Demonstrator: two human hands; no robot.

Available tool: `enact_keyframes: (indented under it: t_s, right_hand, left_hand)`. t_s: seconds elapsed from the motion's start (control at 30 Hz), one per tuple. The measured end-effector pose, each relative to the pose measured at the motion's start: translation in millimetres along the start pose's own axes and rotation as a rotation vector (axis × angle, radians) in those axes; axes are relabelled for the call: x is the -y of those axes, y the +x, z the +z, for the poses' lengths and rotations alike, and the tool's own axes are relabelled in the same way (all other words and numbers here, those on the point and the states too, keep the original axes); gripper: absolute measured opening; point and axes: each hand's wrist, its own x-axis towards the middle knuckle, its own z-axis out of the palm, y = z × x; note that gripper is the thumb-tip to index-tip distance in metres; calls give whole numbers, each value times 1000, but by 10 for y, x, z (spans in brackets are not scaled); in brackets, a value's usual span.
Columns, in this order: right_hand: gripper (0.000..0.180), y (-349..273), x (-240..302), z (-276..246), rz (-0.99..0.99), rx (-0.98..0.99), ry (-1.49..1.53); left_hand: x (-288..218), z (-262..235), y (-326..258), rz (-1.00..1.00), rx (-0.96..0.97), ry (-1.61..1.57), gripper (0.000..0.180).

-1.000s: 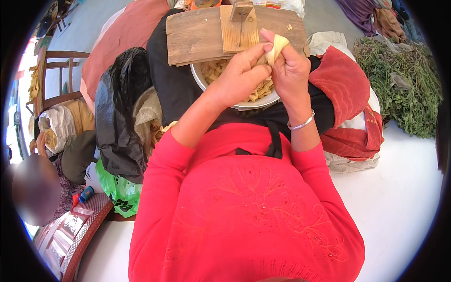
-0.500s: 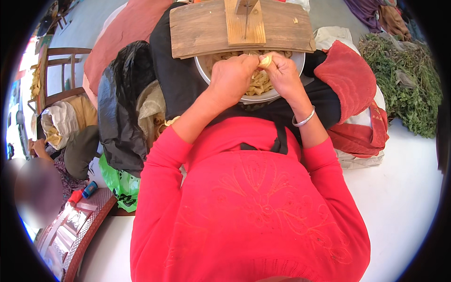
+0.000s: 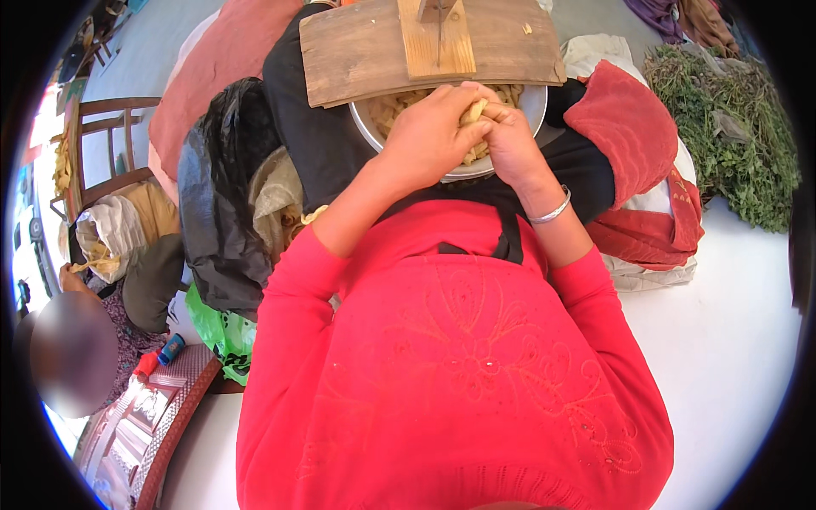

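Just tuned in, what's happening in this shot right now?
A person in a red top holds both hands together over a metal bowl of pale yellow strips. The left hand and right hand grip one pale piece between them. A wooden board lies across the bowl's far side.

In my hands, a pale yellow strip (image 3: 473,111) stands nearly upright, pinched above a round metal bowl (image 3: 534,106) heaped with similar yellow pieces (image 3: 399,109), half hidden beneath a wooden board (image 3: 357,51).
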Motion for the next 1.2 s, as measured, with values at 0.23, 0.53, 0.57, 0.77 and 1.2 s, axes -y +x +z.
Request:
enact_keyframes:
  t_s: [0.23, 0.53, 0.57, 0.77, 1.2]
  right_hand:
    - [12, 3, 252, 231, -408, -180, -580]
    - [24, 62, 460, 140, -177, -224, -383]
    - [33, 39, 470, 135, -128, -244, -302]
    - [24, 27, 981, 169, -299, -334, -804]
    - [23, -43, 862, 206, -73, -151, -809]
  left_hand:
    - [371, 140, 160, -261, -46, -204, 24]
    - [473, -198, -217, -153, -84, -471, 13]
    - [450, -326, -236, -173, -17, -308, 10]
    - [336, -584, 148, 236, -39, 140, 13]
    - [108, -193, 184, 354, -138, 227, 15]
